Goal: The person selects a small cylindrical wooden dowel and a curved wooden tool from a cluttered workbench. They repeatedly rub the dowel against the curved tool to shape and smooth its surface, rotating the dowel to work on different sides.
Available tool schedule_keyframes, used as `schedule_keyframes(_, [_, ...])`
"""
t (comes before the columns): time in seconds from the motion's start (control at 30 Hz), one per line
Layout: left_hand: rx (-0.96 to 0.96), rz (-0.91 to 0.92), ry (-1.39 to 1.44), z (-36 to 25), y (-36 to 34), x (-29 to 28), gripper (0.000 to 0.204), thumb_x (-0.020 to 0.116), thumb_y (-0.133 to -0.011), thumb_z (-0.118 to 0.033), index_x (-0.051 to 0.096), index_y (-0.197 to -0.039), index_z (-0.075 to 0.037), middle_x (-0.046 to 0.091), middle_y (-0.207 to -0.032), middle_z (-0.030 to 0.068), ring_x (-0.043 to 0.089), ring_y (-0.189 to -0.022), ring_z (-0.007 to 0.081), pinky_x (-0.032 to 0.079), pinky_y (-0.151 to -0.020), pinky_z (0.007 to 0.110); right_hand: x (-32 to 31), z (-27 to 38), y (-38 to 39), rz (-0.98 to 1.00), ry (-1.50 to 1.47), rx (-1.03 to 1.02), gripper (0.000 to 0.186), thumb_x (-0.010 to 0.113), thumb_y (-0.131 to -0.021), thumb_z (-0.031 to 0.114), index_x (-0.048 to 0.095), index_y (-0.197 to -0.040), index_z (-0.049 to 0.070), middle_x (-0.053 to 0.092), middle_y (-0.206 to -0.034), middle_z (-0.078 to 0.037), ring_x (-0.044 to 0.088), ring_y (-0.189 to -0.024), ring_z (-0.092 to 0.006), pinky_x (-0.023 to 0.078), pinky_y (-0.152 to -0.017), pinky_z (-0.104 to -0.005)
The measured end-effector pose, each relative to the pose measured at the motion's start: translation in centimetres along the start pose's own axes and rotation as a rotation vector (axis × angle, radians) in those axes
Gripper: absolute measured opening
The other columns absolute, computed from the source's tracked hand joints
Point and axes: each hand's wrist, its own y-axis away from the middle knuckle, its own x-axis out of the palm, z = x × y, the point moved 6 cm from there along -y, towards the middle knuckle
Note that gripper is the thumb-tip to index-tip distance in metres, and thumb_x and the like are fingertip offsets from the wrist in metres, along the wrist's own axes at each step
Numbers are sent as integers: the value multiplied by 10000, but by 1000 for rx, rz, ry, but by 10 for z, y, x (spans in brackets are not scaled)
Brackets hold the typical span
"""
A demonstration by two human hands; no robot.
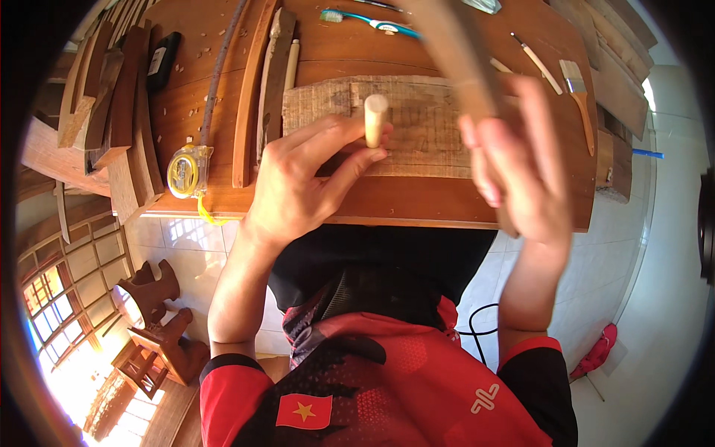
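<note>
My left hand (302,167) pinches an upright tool with a round, pale wooden handle (375,123) between thumb and fingers. Its lower end is hidden by the fingers, so I cannot tell what kind of tool it is. Beneath lies a rough, flat wooden board (424,138) near the table's front edge. My right hand (525,164), smeared by motion, is wrapped round a long piece of wood (465,63). That piece is raised over the board's right part, apart from the pale handle, and its far end runs out of the top of the view.
A tape measure (188,171), wooden strips (257,97) and stacked wood (123,112) are on the left. A toothbrush (372,23) lies at the back. To the right are a paintbrush (579,100), a thin pale-handled tool (538,63) and more planks (614,71). Wood chips dot the table (175,112).
</note>
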Motion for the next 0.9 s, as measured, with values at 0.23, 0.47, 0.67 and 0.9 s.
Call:
schedule_keyframes(0.23, [-35,44,30,7,-3,-1,240,776,-920,-55,727,-1148,0,751,-966,127,771,-835,238,607,-716,336,-21,58,13,118,811,-121,275,640,-1029,124,580,-1264,-6,630,-896,-52,497,-619,-66,384,-552,-211])
schedule_keyframes(0.47, [-168,48,174,11,-7,0,237,752,-936,-25,726,-1168,13,771,-1006,127,782,-906,215,620,-787,314,-28,58,14,137,772,-114,273,598,-1050,75,547,-1302,-18,617,-895,-53,471,-617,-48,382,-547,-212])
schedule_keyframes(0.67, [-251,119,284,11,-10,1,255,702,-990,-26,692,-1234,45,775,-1043,124,765,-973,182,614,-855,300,-29,61,12,37,696,-151,237,689,-1012,122,607,-1197,0,621,-851,-21,517,-683,-63,399,-604,-230])
schedule_keyframes(0.9, [-361,136,481,24,-11,2,315,615,-1040,-3,609,-1348,63,742,-1106,128,732,-995,156,575,-909,280,-46,21,20,-99,355,30,227,640,-1068,212,603,-1177,17,588,-807,-5,454,-561,-34,351,-495,-219])
